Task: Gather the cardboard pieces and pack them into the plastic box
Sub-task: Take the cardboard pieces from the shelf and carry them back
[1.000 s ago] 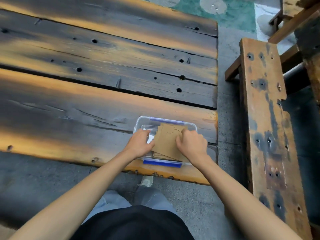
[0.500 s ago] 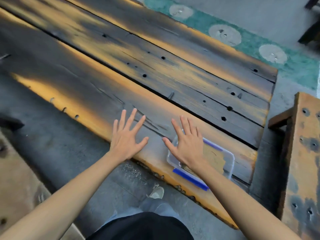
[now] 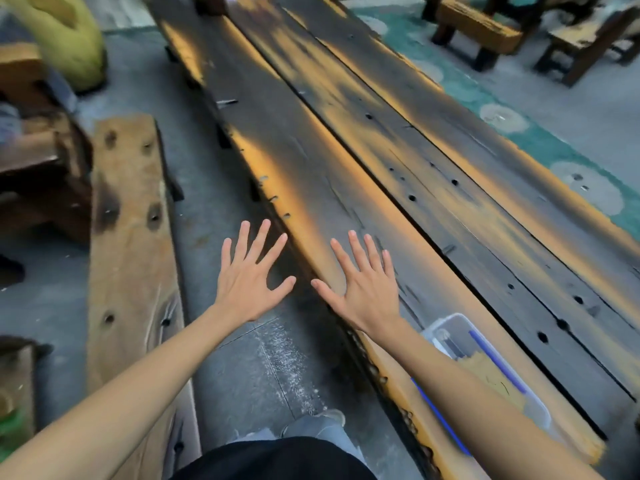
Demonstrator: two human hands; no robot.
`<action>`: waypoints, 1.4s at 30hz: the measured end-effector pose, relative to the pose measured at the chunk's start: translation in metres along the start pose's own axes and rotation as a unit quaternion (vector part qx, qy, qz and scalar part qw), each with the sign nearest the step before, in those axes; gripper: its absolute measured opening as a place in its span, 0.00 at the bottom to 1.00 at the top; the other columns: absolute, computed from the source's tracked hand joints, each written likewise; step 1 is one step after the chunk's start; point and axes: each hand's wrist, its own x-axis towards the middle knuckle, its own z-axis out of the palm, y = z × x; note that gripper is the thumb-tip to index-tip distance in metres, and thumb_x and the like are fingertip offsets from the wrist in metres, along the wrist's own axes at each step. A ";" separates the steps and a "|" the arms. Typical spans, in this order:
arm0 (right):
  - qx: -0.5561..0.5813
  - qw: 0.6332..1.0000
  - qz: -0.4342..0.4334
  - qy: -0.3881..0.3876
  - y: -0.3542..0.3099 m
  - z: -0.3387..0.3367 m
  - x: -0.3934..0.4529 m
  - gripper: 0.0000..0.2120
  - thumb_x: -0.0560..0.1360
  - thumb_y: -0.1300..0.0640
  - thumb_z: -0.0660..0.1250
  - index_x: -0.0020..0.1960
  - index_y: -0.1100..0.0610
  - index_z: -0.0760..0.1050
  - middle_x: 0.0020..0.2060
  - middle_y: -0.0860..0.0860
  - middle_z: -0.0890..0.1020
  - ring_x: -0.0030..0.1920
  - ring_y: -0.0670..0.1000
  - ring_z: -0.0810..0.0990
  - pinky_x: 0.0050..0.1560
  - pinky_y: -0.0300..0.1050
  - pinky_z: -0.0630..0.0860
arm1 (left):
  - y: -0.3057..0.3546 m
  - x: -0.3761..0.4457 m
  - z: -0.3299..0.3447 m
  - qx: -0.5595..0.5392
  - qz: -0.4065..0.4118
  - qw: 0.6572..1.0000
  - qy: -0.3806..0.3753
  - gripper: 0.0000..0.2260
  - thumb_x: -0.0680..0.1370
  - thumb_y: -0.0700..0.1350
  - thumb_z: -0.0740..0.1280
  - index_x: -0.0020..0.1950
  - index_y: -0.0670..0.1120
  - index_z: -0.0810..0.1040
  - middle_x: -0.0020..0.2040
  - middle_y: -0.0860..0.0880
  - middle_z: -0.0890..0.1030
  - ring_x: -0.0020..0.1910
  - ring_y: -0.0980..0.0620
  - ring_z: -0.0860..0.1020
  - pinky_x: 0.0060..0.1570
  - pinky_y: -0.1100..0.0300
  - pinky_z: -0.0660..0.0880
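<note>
A clear plastic box [image 3: 450, 329] with blue clips sits near the front edge of the long plank table [image 3: 398, 174], at the lower right, partly hidden behind my right forearm. Brown cardboard pieces [image 3: 491, 375] lie inside it. My left hand [image 3: 247, 275] is held flat with fingers spread, hovering over the floor gap left of the table edge. My right hand [image 3: 367, 285] is also spread flat, above the table's near plank, up and left of the box. Neither hand holds anything.
A wooden bench [image 3: 128, 237] runs along the left of the floor gap. More wooden furniture [image 3: 478, 29] stands at the back right, beyond a green mat [image 3: 540, 140]. A yellow-green object [image 3: 65, 36] sits at the top left. My shoe [image 3: 325, 417] shows below.
Both hands have let go of the cardboard in the box, lifted and spread flat. The view has swung left, so the box now sits at the lower right.
</note>
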 end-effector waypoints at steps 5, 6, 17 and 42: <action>0.008 0.996 -0.090 0.001 -0.066 -0.009 0.021 0.40 0.74 0.24 0.51 0.80 0.42 0.58 0.82 0.48 0.56 0.82 0.54 0.51 0.79 0.61 0.52 | -0.057 -0.037 -0.031 0.004 -0.082 0.996 0.035 0.37 0.75 0.71 0.55 0.82 0.59 0.57 0.85 0.50 0.49 0.83 0.40 0.44 0.77 0.34 0.50; 0.009 0.994 -0.106 0.002 -0.080 -0.010 0.025 0.40 0.74 0.24 0.51 0.80 0.42 0.58 0.82 0.48 0.56 0.82 0.54 0.51 0.79 0.61 0.51 | -0.068 -0.046 -0.038 0.006 -0.097 0.994 0.041 0.37 0.75 0.71 0.54 0.82 0.59 0.56 0.85 0.50 0.48 0.83 0.40 0.44 0.77 0.34 0.50; 0.048 0.967 -0.251 0.010 -0.231 -0.018 0.058 0.41 0.73 0.22 0.45 0.81 0.40 0.54 0.82 0.49 0.54 0.82 0.54 0.50 0.79 0.61 0.51 | -0.182 -0.142 -0.109 0.046 -0.239 0.964 0.110 0.38 0.74 0.73 0.53 0.82 0.58 0.58 0.85 0.50 0.50 0.83 0.39 0.47 0.77 0.33 0.52; 0.176 0.807 -0.564 0.002 -0.582 -0.042 0.056 0.53 0.64 0.13 0.45 0.81 0.42 0.55 0.81 0.49 0.58 0.81 0.54 0.53 0.78 0.64 0.54 | -0.327 -0.352 -0.242 0.168 -0.570 0.780 0.195 0.48 0.68 0.83 0.49 0.83 0.62 0.50 0.85 0.48 0.47 0.83 0.41 0.44 0.77 0.34 0.48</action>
